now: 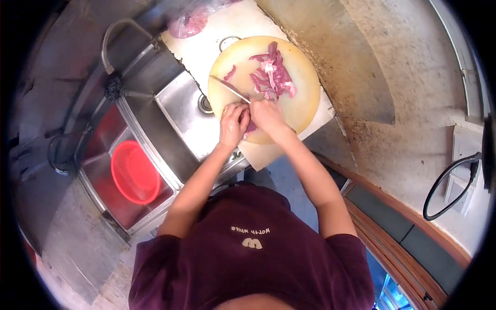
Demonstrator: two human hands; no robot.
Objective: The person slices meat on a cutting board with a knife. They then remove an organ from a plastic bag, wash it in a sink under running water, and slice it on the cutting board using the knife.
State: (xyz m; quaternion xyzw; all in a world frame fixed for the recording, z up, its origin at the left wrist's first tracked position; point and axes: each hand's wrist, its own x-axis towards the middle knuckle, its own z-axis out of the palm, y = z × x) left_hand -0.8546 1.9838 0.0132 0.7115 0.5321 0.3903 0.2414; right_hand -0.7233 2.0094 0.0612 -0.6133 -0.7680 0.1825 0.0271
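Note:
A round yellowish cutting board (305, 103) lies on a pale sheet beside the sink. My right hand (267, 114) is closed round the handle of a knife (230, 89), whose blade points to the upper left across the board. Just left of it, my left hand (234, 123) has its fingers bent and pressed on a dark red piece of meat (251, 126), partly hidden by both hands. Cut strips of meat (279, 75) are heaped on the upper part of the board, and one small strip (230, 73) lies apart, above the blade.
Left of the board is a steel sink (181, 111) with a curved faucet (105, 54). A red basin (135, 172) sits in the second sink compartment. Behind the board lies a plastic bag of meat (190, 23). A stained wall (392, 67) rises on the right.

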